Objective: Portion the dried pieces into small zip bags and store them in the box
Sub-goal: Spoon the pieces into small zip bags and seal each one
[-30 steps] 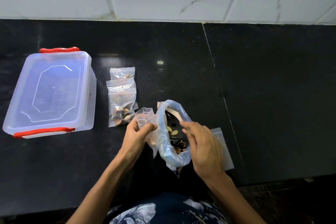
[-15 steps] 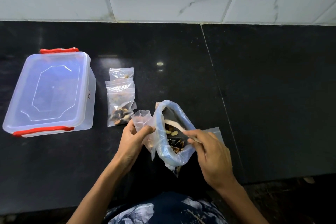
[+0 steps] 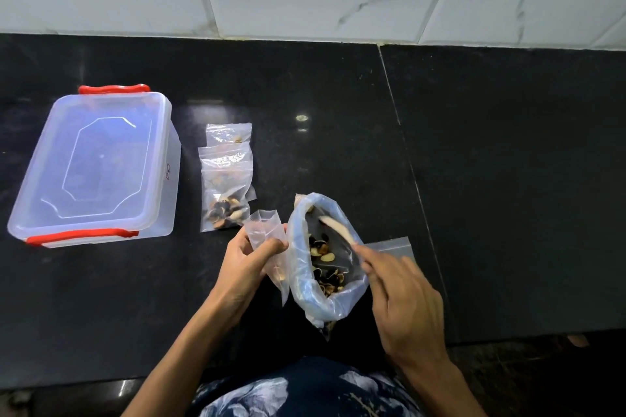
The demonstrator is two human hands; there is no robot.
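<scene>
Dark and tan dried pieces [image 3: 326, 264] lie in a large clear plastic bag with a rolled-down rim [image 3: 316, 298], standing at the near middle of the black stone counter [image 3: 508, 196], as a pale wooden spoon [image 3: 337, 228] dips into it, its handle pinched by the curled fingers of the right hand [image 3: 404, 301]. Just left of it, the left hand [image 3: 245, 267] clamps a small clear zip bag [image 3: 266, 234] open-mouthed and upright, thumb over its front. Scooping appears under way; next, the spoonful must reach that narrow mouth, while 2 filled zip bags [image 3: 226, 186] and the shut clear box with red clips [image 3: 96, 166] wait farther left.
</scene>
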